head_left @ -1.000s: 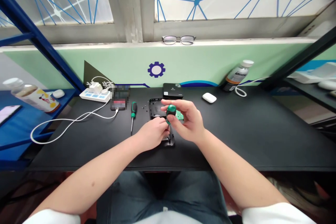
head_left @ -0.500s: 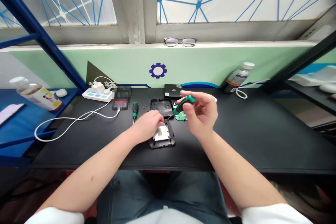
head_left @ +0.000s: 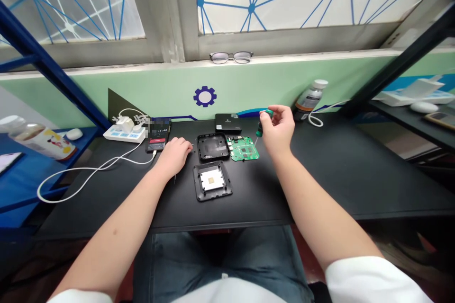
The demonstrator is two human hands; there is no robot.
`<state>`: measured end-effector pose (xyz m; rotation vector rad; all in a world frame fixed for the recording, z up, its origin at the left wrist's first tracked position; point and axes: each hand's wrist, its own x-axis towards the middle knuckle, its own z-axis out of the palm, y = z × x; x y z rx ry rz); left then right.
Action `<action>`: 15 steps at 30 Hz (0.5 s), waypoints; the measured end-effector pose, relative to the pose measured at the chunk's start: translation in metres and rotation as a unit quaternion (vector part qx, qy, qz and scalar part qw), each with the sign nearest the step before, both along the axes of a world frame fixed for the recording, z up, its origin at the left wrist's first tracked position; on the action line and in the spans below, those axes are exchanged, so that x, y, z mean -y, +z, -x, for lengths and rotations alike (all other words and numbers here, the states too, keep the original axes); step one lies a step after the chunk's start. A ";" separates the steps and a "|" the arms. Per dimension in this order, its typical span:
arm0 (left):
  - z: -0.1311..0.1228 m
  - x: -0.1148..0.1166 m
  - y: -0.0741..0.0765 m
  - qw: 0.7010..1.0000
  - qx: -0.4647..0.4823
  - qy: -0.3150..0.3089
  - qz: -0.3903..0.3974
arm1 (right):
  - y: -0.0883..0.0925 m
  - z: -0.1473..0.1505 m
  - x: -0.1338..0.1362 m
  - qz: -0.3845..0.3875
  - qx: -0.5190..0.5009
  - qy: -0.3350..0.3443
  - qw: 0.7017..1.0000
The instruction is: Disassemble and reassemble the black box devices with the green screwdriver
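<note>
My right hand (head_left: pixel 279 131) is closed round a green-handled screwdriver (head_left: pixel 263 121), held upright at the back of the black table (head_left: pixel 355 175), just right of a green circuit board (head_left: pixel 243 147). My left hand (head_left: pixel 174 154) rests palm down, fingers curled, over a second screwdriver, whose tip shows below the hand at the near edge. To its right lie an empty black case half (head_left: pixel 212 146) and, nearer me, the other case half (head_left: pixel 212 180) with a silver pad inside. Small screws (head_left: pixel 194 144) lie by the left fingertips.
A phone (head_left: pixel 157 136) on a white cable (head_left: pixel 88 171) and a white power strip (head_left: pixel 123 132) sit at the back left. A small black box (head_left: pixel 228 123), a bottle (head_left: pixel 309 97) and glasses (head_left: pixel 231 57) on the sill are behind. Blue shelving stands left, black shelving right.
My right hand carried the screwdriver up and away to the back right. My left hand left the case half and moved left onto the second screwdriver. The circuit board is uncovered.
</note>
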<state>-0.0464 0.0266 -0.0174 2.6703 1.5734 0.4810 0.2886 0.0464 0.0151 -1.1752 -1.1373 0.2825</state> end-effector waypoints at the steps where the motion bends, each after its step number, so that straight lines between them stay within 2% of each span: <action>1: 0.000 0.000 -0.001 1.000 0.002 0.000 -0.002 | -0.002 -0.004 -0.003 0.023 0.016 0.001 1.000; 5: 0.006 0.000 0.003 0.999 0.043 0.006 -0.022 | -0.005 -0.021 -0.012 0.125 0.099 -0.017 0.987; 8: 0.012 0.002 0.013 0.995 0.094 0.022 -0.032 | -0.004 -0.031 -0.016 0.210 0.186 -0.044 0.959; 10: 0.013 0.006 0.022 0.993 0.112 0.019 -0.030 | -0.004 -0.035 -0.018 0.272 0.256 -0.051 0.926; 12: 0.011 0.013 0.028 0.994 0.106 -0.016 -0.012 | -0.007 -0.037 -0.019 0.335 0.325 -0.047 0.883; 15: 0.003 0.025 0.035 0.995 0.063 -0.060 0.056 | -0.013 -0.039 -0.019 0.396 0.379 -0.031 0.836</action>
